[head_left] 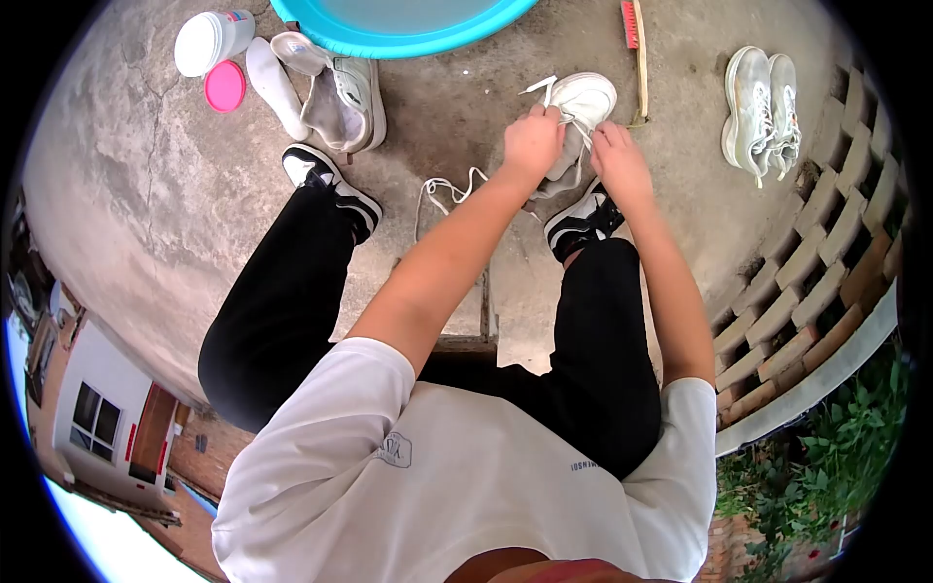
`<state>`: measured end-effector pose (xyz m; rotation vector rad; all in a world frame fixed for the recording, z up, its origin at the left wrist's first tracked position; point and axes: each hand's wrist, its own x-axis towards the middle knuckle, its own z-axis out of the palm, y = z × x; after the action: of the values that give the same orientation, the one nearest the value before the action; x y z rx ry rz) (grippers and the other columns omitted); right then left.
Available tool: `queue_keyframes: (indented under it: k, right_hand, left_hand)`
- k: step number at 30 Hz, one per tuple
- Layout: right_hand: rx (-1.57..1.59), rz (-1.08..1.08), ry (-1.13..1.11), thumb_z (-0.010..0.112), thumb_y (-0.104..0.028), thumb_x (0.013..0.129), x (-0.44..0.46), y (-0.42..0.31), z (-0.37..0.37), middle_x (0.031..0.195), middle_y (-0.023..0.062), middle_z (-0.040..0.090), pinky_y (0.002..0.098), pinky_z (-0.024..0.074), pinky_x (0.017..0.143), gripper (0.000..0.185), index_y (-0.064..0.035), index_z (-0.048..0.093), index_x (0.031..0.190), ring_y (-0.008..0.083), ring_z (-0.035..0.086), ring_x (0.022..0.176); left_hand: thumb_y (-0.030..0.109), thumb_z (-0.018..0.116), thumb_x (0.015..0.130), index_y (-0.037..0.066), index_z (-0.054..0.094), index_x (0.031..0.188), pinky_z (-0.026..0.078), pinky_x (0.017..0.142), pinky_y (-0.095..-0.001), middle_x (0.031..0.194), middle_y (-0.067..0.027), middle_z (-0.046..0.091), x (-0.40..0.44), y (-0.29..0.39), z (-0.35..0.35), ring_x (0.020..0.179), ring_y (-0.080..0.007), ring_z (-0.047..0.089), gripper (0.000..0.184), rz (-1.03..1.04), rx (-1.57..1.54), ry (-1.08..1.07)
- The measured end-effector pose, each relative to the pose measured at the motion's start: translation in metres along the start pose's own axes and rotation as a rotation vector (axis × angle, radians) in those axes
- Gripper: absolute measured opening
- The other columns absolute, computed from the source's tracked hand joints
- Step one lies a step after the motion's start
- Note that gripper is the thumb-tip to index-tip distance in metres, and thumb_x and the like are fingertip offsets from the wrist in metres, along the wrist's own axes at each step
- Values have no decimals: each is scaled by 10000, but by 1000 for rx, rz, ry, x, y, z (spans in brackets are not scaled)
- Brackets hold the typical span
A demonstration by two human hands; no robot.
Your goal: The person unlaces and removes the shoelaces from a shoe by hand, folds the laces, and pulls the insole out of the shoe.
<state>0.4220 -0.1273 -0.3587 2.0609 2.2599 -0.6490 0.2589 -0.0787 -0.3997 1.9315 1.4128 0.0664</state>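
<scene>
A white sneaker lies on the concrete between my hands, its toe pointing away from me. My left hand is at the sneaker's left side, fingers pinched on the white lace near the tongue. On the right side my right hand has its fingers bent together at the sneaker's edge by the laces; what they hold is too small to make out. A long loose stretch of white lace trails over the ground left of the sneaker. The sneaker's heel end lies beside my foot, partly behind my left forearm.
A blue basin stands at the top. To the left are another sneaker, an insole, a white tub and a pink lid. A red-bristled brush, a pair of white shoes and a brick lattice are right.
</scene>
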Motion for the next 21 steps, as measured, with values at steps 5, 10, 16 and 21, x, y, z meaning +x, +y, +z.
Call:
queue_keyframes:
  k: [5, 10, 16, 21]
  right_hand:
    - [313, 272, -41, 620, 33, 742, -108, 62, -44, 938, 129, 574, 383, 480, 760, 151, -22, 560, 870, 296, 566, 910]
    - [36, 499, -167, 650, -91, 783, -124, 91, -56, 935, 116, 586, 412, 473, 757, 137, -49, 576, 891, 328, 564, 913]
    - [62, 71, 137, 678, -198, 772, 7, -15, -10, 909, 86, 561, 399, 468, 748, 228, -89, 544, 921, 280, 570, 875]
    - [-190, 30, 38, 598, -167, 778, 40, -16, 34, 888, 61, 577, 366, 479, 728, 157, -105, 559, 917, 226, 593, 857]
  left_hand:
    - [242, 632, 832, 59, 588, 871, 521, 644, -457, 899, -133, 617, 5, -5, -4, 769, -342, 644, 192, -28, 16, 67]
    - [249, 638, 827, 58, 585, 863, 519, 641, -457, 895, -136, 616, 0, -5, -1, 766, -343, 642, 201, -6, -17, 31]
    - [251, 656, 813, 56, 582, 845, 520, 639, -451, 880, -132, 616, -2, -1, 3, 753, -343, 640, 211, -31, -5, 41]
    - [241, 665, 805, 61, 584, 842, 520, 627, -445, 871, -127, 617, 0, -5, -1, 738, -338, 641, 201, 0, -4, 44]
